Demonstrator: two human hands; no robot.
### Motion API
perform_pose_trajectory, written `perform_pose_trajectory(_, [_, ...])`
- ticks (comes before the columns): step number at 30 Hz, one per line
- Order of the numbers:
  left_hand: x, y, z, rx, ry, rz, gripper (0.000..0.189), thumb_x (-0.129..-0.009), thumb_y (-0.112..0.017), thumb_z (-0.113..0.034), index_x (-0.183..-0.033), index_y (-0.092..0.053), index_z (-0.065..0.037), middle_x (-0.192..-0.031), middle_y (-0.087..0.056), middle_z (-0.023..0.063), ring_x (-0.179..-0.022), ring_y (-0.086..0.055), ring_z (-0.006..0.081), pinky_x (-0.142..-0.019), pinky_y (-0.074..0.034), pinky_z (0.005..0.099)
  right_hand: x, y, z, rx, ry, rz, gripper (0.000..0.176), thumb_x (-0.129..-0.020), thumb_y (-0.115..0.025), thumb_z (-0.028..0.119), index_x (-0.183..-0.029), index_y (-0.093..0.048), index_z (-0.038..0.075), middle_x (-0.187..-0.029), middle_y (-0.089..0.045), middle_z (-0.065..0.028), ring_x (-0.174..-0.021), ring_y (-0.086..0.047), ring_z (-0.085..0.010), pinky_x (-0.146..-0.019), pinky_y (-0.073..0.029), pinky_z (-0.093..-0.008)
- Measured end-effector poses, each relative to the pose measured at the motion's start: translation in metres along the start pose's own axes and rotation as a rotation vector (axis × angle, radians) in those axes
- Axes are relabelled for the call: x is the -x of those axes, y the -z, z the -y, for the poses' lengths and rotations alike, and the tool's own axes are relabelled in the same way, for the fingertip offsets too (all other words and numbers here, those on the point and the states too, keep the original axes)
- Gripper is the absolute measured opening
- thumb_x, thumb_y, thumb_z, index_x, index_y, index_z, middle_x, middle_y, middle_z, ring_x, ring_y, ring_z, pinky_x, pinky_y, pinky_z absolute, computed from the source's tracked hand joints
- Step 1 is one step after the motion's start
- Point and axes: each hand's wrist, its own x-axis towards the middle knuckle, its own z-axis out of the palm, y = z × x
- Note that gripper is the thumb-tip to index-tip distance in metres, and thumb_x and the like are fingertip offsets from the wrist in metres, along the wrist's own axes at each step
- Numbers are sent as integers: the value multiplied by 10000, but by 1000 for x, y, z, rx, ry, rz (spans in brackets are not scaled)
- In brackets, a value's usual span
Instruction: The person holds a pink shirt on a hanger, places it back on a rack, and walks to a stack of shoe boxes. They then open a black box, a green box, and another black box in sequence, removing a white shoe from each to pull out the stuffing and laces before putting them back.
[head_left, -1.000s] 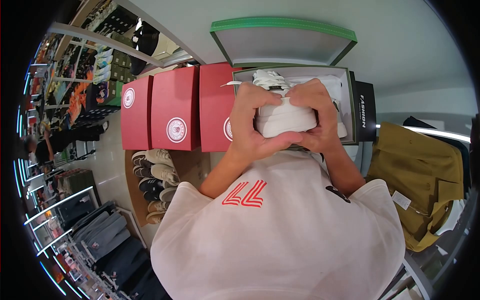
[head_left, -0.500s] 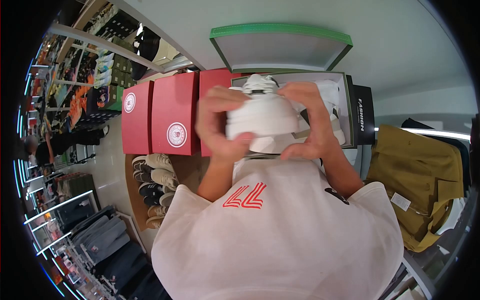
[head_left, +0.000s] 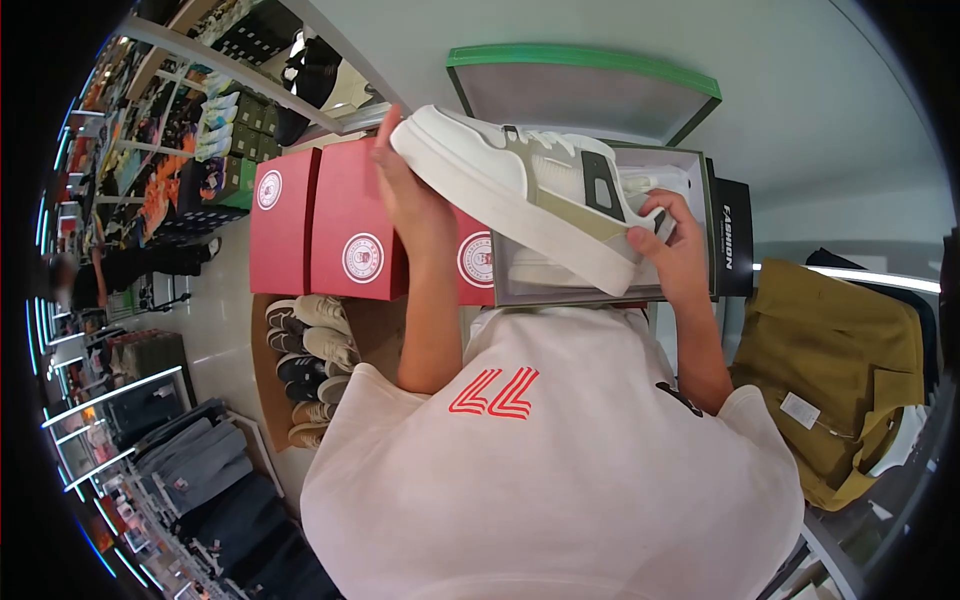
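Observation:
A white and beige sneaker (head_left: 530,190) with a dark side patch is held in the air, side on, above an open shoe box (head_left: 705,220). My left hand (head_left: 410,190) grips its toe end at the left. At the heel end, on the right, my right hand (head_left: 675,240) has fingers and thumb closed on the shoe. Part of another light shoe (head_left: 540,270) shows inside the box beneath the held one. Behind the box stands its green-edged lid (head_left: 590,90), tilted up against the pale wall.
Red boxes (head_left: 350,225) stand to the left, above a shelf of several shoes (head_left: 325,345). A black box (head_left: 735,235) adjoins the open box. Mustard clothing (head_left: 830,370) hangs at the right. Another person (head_left: 150,270) is in the far left aisle.
The sneaker has turned from end-on to side-on, its toe end up and left. My left hand has risen to the toe; my right hand has shifted right to the heel.

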Motion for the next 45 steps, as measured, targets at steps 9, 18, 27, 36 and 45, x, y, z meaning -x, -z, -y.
perform_pose_trajectory(9, [12,-17,-18,-5,207,440,1137,-691,-770,-97,-1616,-111,-24,-1402,-483,176,-1283,-525,284,-1094,-436,406,26,36,25,-43,144,112,1073,-794,-735,671,-1564,-338,37,-1173,-568,-143,-899,-655,-222,-815,-522,-347])
perform_pose_trajectory(18, [46,-68,-39,-95,224,553,1005,-633,-753,-28,-1544,-329,-32,-1348,-560,126,-1255,-561,253,-1076,-441,379,-25,17,51,-573,-80,500,1126,-800,-614,787,-1606,-289,69,-1488,-460,-209,-1363,-455,-318,-1169,-277,-386])
perform_pose_trajectory(27, [61,-55,-8,13,426,389,890,-800,-697,-54,-1576,-269,22,-1425,-522,189,-1295,-539,261,-1097,-416,373,-32,10,40,-306,-52,326,935,-917,-713,494,-1576,-281,-10,-1305,-609,-202,-1181,-614,-248,-1016,-462,-337])
perform_pose_trajectory(36, [63,-85,-16,-296,350,399,708,-860,-768,-196,-1417,-417,63,-1338,-547,179,-1275,-526,242,-1019,-479,375,-24,15,88,495,364,201,986,-826,-795,523,-1540,-367,-5,-1290,-632,-256,-1179,-648,-344,-967,-505,-401])
perform_pose_trajectory(45, [76,-84,2,-234,105,430,804,-751,-825,-144,-1341,-319,64,-1232,-520,176,-1147,-587,252,-957,-516,376,-28,20,70,476,596,153,846,-784,-846,408,-1487,-505,84,-1005,-624,-152,-867,-635,-294,-770,-525,-395])
